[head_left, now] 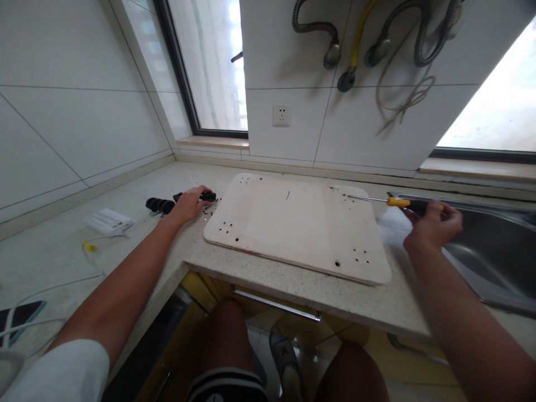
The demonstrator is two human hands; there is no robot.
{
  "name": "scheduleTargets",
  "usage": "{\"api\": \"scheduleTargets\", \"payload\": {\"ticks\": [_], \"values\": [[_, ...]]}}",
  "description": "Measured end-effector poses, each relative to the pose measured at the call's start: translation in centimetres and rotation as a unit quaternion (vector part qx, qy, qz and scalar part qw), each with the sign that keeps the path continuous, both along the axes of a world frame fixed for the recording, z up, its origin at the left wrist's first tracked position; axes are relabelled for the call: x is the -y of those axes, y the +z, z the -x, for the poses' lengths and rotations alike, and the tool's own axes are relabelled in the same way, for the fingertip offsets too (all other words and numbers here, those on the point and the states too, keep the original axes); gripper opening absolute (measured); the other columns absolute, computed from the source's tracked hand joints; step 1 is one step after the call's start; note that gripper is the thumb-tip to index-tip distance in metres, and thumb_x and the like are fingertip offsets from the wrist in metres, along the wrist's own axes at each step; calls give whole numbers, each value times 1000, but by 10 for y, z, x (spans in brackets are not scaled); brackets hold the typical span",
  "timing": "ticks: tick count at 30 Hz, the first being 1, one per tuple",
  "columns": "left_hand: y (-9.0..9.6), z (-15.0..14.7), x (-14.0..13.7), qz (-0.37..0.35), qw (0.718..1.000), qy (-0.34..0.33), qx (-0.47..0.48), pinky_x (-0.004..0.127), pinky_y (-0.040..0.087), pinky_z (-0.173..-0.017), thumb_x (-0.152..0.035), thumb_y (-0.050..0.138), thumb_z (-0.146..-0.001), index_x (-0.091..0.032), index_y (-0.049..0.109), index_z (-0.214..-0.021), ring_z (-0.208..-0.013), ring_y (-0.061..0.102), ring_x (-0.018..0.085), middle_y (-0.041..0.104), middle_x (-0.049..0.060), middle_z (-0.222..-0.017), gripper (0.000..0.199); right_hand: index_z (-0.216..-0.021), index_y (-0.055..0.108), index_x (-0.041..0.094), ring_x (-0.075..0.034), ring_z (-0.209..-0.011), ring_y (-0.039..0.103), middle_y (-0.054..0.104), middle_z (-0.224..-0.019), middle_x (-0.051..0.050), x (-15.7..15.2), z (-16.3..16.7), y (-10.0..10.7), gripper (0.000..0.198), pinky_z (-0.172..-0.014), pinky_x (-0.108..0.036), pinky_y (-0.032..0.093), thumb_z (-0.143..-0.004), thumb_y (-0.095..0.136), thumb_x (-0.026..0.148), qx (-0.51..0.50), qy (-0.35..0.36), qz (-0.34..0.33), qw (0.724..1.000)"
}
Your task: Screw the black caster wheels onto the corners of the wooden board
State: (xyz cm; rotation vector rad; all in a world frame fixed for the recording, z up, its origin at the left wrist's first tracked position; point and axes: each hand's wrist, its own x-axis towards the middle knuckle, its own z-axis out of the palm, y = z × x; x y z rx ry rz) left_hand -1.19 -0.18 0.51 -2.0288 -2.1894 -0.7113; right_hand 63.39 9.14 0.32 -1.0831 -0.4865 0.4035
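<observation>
A pale board (288, 226) with rounded corners lies flat on the counter, small holes grouped near its corners. My right hand (435, 223) grips the handle of a yellow-and-black screwdriver (402, 203), whose thin shaft reaches left to the holes at the board's far right corner. Beyond the board's left edge, my left hand (192, 204) has its fingers closed on a small black part (208, 196), partly hidden by the hand. Several black wheel-like parts (159, 205) lie just left of that hand. Small dark screws (207, 212) are scattered between the hand and the board.
At the right, a steel sink (494, 251) is set into the counter, with white crumpled plastic (394, 226) by its edge. A white power bank (109, 221) and cable lie left, near a phone (23, 321). Hoses (355, 42) hang on the back wall.
</observation>
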Motion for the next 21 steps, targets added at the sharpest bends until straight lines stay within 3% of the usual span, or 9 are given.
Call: {"api": "scheduleTargets", "payload": {"ticks": [4, 14, 21], "values": [[2, 3, 0, -2, 1000, 10, 12, 51, 58, -107, -27, 73, -93, -21, 68, -129, -116, 80, 36, 81, 19, -134, 37, -109, 55, 21, -13, -100, 78, 67, -110, 1, -2, -2, -2, 15, -91, -33, 74, -103, 61, 10, 0, -2, 2, 1000], [-3, 6, -2, -7, 999, 24, 24, 53, 58, -109, -27, 68, -93, -21, 63, -127, -124, 78, 39, 81, 20, -129, 35, -108, 52, 23, -14, -103, 79, 66, -113, 1, -4, -5, -6, 16, -92, -34, 73, -101, 63, 13, -1, 2, -1, 1000], [-3, 3, 6, -13, 999, 24, 29, 53, 56, -112, -25, 72, -89, -22, 63, -119, -132, 73, 39, 77, 21, -138, 31, -107, 54, 22, -16, -105, 78, 67, -113, 0, -2, -4, -4, 15, -95, -39, 73, -102, 63, 12, -1, 0, -6, 1000]]}}
